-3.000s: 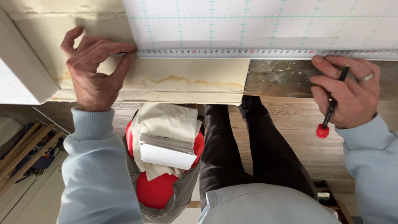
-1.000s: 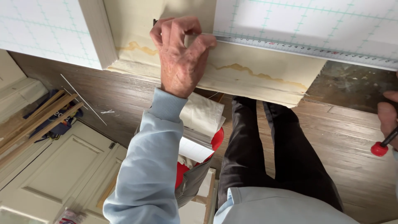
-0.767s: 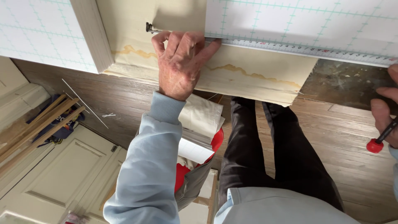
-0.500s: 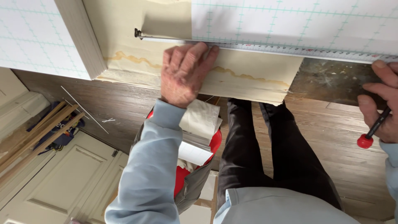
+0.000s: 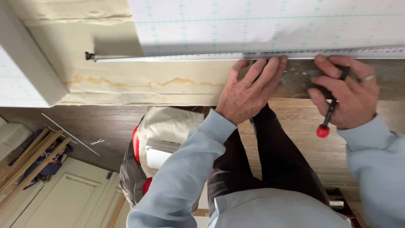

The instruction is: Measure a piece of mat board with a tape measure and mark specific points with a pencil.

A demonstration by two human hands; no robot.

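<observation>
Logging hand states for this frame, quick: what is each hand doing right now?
Left hand: open, fingers flat against the tape measure on the wall.
Right hand: closed around a black marker with a red cap, fingertips at the tape.

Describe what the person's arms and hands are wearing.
Both arms wear loose, light blue-grey long sleeves with ribbed cuffs ending at the wrists. The left hand is bare, with no glove and no ring visible. The right hand is also gloveless, with a plain silver-coloured ring on one finger.
</observation>
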